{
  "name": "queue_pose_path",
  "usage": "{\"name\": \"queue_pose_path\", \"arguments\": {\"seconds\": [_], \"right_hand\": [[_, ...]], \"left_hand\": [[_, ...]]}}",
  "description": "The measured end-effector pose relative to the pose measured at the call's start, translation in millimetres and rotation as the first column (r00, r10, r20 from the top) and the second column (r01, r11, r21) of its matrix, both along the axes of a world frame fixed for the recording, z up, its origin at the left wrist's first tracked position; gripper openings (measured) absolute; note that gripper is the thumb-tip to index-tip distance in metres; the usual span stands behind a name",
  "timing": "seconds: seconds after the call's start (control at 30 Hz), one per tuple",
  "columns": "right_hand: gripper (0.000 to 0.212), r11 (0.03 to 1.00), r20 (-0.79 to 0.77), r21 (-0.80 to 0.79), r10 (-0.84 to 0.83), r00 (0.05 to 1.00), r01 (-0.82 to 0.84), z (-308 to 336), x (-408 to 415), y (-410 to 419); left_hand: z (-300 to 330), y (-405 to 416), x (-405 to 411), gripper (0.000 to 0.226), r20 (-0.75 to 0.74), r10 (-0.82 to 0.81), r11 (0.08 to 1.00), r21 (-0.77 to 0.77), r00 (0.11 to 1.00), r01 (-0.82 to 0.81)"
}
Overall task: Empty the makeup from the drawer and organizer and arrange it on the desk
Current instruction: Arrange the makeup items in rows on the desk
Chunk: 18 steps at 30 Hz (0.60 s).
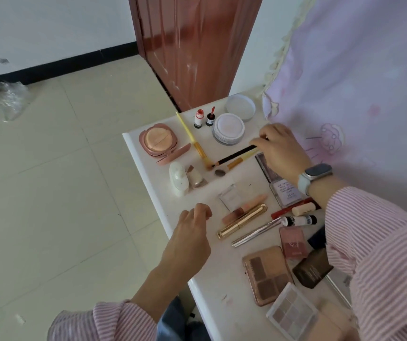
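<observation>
While right hand (281, 148) pinches black pencil (234, 156) at its far end, tip low over bench (222, 279) by yellow brushes (192, 139), risk: swing knocks red bottles (204, 118) or powder jar (228, 129). Left hand (190, 239) loosely curled, holds nothing, near gold tube (241, 221). Palettes (266, 274) crowd near edge; curtain (357, 82) blocks right side.

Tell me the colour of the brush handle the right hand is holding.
Black, seen in the head view: the right hand pinches the brush by its black handle.
</observation>
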State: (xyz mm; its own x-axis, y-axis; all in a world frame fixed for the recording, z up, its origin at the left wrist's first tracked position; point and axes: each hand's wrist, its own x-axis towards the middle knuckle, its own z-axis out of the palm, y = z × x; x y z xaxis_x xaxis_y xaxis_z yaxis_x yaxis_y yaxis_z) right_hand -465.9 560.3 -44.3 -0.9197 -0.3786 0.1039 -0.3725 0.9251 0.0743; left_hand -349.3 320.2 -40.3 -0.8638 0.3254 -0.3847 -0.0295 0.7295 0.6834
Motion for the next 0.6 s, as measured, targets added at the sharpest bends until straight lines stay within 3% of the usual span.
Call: {"name": "queue_pose_path", "arguments": {"seconds": [0.27, 0.33, 0.4, 0.43, 0.5, 0.53, 0.6], "right_hand": [[0.031, 0.986, 0.028, 0.167, -0.026, 0.999, 0.021, -18.9, -23.2, 2.6], [0.03, 0.991, 0.013, 0.129, -0.039, 0.999, 0.037, -14.3, -20.0, 1.2], [0.021, 0.997, 0.013, -0.053, -0.059, 0.998, 0.06, -2.7, -6.5, -6.2], [0.018, 0.971, 0.077, -0.222, -0.077, 0.994, 0.093, 6.9, 5.3, -13.3], [0.015, 0.814, 0.366, -0.526, -0.043, 0.93, 0.245, 28.1, 32.6, -29.8], [0.014, 0.747, 0.519, -0.576, 0.018, 0.855, 0.333, 37.4, 46.2, -37.5], [0.014, 0.72, 0.707, -0.544, 0.117, 0.697, 0.431, 47.2, 66.8, -46.7]], "left_hand": [[0.3, 6.0, 0.7, 0.067, -0.07, -0.073, 0.99, 0.118, 0.995, 0.081], [1.9, 8.1, -1.7, 0.067, -0.109, -0.052, 0.985, 0.155, 0.993, 0.069], [2.6, 10.6, -4.1, 0.06, -0.114, 0.02, 0.971, 0.238, 0.993, 0.008], [2.7, 11.8, -5.3, 0.053, -0.106, 0.082, 0.955, 0.292, 0.991, -0.048], [1.3, 14.5, -7.3, 0.041, -0.081, 0.218, 0.913, 0.371, 0.973, -0.173], [0.4, 16.4, -8.6, 0.035, -0.07, 0.265, 0.896, 0.385, 0.962, -0.218], [-1.2, 20.7, -10.6, 0.029, -0.049, 0.314, 0.884, 0.38, 0.948, -0.274]]}}
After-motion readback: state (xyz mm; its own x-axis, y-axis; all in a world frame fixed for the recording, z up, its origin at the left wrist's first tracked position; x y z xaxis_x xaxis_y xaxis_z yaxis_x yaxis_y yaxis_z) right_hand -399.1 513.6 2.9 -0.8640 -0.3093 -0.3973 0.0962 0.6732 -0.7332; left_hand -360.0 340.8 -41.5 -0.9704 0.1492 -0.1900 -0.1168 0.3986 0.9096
